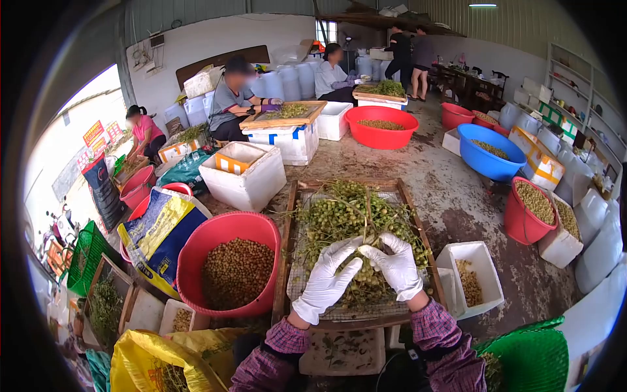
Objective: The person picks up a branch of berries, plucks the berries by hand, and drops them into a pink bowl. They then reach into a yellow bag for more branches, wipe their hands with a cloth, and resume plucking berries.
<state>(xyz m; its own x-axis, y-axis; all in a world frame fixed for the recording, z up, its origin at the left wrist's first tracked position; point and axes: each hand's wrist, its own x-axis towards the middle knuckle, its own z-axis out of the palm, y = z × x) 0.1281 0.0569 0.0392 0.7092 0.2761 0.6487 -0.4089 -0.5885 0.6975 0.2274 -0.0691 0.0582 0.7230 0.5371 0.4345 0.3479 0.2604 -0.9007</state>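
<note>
A heap of small round green fruits on thin stems (346, 212) lies on a wire mesh screen in a wooden frame (289, 261). My left hand (328, 277), in a white glove, is over the near part of the heap, its fingers closing at a fruit sprig (368, 225). Just to its right, my gloved right hand (396, 266) pinches the same sprig, fingertips close to the left ones. The fingers partly hide the exact grip. Under the screen's near edge is a pale tray (344, 353) with leaf scraps.
A red tub of loose fruits (189, 261) stands at left, a white foam box (486, 277) at right. Nearby are a yellow sack (134, 362), a green basket (535, 356) and a blue tub (499, 171). Several people work farther back, two beside similar screens.
</note>
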